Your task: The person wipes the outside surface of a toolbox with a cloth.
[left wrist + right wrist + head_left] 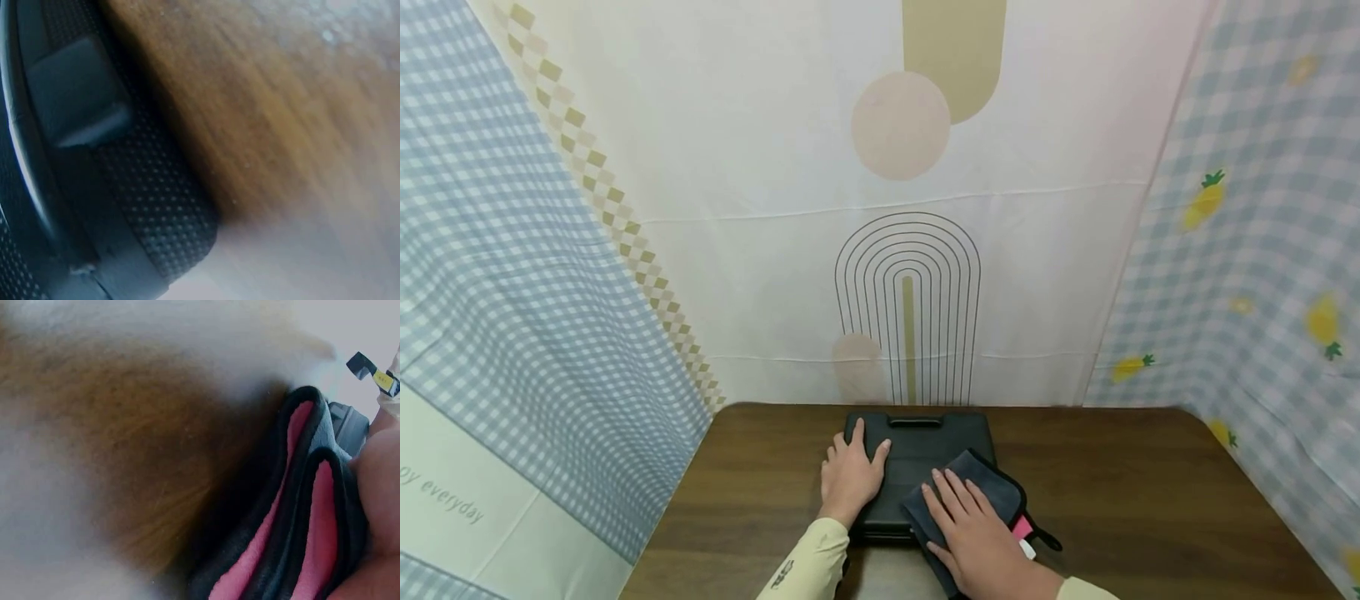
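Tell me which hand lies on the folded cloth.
The right hand, its fingers laid out over the folded cloth. The left hand instead rests at the left edge of the black case, apart from the cloth.

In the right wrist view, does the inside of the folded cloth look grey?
No, the folded cloth shows pink inside its folds, bordered by black edging.
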{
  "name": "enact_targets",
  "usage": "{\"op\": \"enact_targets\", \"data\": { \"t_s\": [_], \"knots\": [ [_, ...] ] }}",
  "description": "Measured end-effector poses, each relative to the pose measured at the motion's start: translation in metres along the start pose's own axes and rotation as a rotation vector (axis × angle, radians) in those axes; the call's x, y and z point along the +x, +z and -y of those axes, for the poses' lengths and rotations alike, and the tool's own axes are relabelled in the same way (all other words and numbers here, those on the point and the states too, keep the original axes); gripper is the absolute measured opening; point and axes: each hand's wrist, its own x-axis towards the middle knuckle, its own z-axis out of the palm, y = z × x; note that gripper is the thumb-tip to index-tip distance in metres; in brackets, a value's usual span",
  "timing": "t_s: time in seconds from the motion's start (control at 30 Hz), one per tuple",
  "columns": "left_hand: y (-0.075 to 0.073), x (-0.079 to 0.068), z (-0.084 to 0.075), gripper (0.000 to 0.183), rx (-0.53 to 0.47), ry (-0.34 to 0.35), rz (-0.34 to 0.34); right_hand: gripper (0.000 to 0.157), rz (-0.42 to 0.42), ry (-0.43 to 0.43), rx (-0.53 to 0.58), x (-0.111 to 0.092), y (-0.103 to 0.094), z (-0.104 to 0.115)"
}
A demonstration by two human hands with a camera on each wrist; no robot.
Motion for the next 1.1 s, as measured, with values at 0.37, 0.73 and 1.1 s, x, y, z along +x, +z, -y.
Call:
{"op": "enact_targets", "data": {
  "t_s": [0.37,0.73,1.1],
  "knots": [
    [-0.003,-0.001,0.000,0.073,0.006,0.017,0.005,0.076,0.095,0.040,0.258,0.014,-0.018,-0.009],
    [-0.002,0.001,0.004,0.074,0.023,0.008,0.023,0.072,0.234,0.082,0.297,0.070,-0.036,-0.048],
    [0.002,0.003,0.003,0.074,0.020,0.019,0.013,0.062,0.234,0.155,0.276,0.136,-0.036,-0.106]
  ]
}}
